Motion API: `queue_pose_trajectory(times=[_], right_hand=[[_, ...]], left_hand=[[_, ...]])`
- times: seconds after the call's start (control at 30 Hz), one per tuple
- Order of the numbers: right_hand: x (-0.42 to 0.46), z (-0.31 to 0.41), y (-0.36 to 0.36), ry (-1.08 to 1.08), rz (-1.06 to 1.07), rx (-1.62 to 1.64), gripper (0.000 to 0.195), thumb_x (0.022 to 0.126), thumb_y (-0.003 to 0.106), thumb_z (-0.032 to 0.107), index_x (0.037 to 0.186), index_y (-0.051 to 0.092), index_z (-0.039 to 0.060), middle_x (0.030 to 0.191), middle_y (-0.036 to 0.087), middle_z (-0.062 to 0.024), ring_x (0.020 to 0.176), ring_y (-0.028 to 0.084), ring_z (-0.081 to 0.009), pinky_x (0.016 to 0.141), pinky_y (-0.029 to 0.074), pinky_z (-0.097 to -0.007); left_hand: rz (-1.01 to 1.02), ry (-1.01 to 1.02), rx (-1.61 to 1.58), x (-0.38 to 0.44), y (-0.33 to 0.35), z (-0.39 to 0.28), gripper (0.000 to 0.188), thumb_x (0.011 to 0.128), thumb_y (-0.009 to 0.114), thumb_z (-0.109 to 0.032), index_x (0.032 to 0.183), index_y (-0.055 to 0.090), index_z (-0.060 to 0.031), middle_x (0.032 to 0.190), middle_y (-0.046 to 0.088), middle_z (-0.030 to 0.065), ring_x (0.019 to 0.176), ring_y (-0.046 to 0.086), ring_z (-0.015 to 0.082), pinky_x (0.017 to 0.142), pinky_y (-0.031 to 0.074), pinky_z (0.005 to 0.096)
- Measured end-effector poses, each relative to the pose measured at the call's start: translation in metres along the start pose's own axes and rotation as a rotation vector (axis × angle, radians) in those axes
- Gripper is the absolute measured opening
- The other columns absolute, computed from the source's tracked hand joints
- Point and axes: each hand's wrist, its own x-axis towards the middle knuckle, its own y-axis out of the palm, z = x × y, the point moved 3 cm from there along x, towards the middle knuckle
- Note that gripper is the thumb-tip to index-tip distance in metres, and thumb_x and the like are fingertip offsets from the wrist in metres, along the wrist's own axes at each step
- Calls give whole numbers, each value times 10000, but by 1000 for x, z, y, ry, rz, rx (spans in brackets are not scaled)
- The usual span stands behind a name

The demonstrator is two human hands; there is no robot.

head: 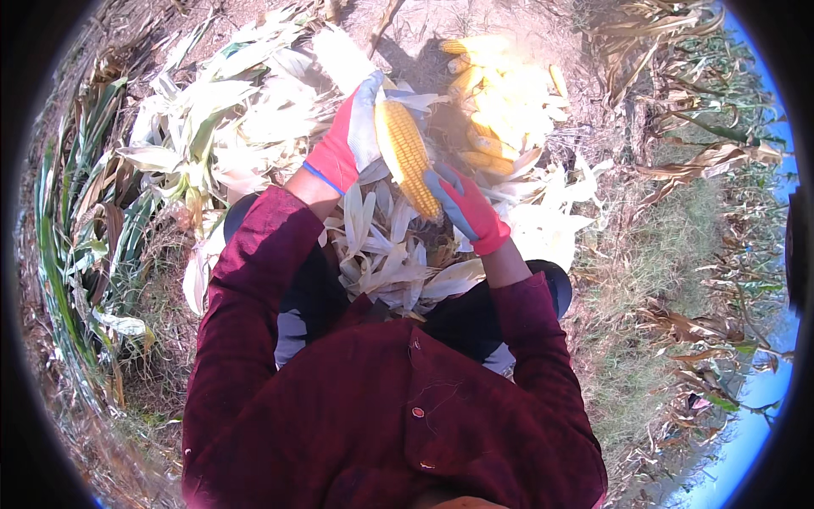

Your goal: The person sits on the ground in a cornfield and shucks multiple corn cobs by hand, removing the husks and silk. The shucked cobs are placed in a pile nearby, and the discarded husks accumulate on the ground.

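Observation:
An ear of yellow corn (404, 153) with bare kernels lies slantwise between my two gloved hands. My left hand (359, 127), in a red and grey work glove, grips its upper end, where pale husk (416, 100) is folded back. The fingers of my right hand (459, 202), gloved the same way, touch the lower right side of the ear; whether they close on it cannot be told. Loose dry husks (388, 254) lie below the ear, between my legs. Beyond my right hand is a pile of husked yellow ears (486, 137), partly washed out by sunlight.
A large heap of pale husks (235, 121) covers the ground at the left. More husks (547, 223) lie by my right knee. Green and dry stalks (57, 254) stand or lie at the far left, and dry corn plants (706, 162) line the right side.

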Motion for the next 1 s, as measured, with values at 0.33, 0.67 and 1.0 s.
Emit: queue_pose_trajectory(times=[0.33,0.67,1.0], right_hand=[[-3,12,-1,251,-55,528,423,906,602,399,1106,574,28,898,620,-27,753,601,-96,634,490,-247],[-4,-8,-36,-35,-467,639,380,912,622,288,1173,571,16,1001,624,-37,836,576,-84,699,490,-256],[-8,-20,-37,22,-438,512,482,961,488,396,1210,548,-12,993,611,-85,854,589,-134,738,494,-281]], left_hand=[[181,375,803,-1,-21,48,536,955,491,-412,1305,443,-9,1119,592,150,1053,577,235,902,472,373],[229,341,1405,-36,31,77,536,807,697,-339,1206,531,-22,1067,636,162,963,630,250,810,485,339],[382,417,1683,-48,43,89,340,812,650,-387,848,675,-50,677,620,162,643,629,319,566,461,416]])
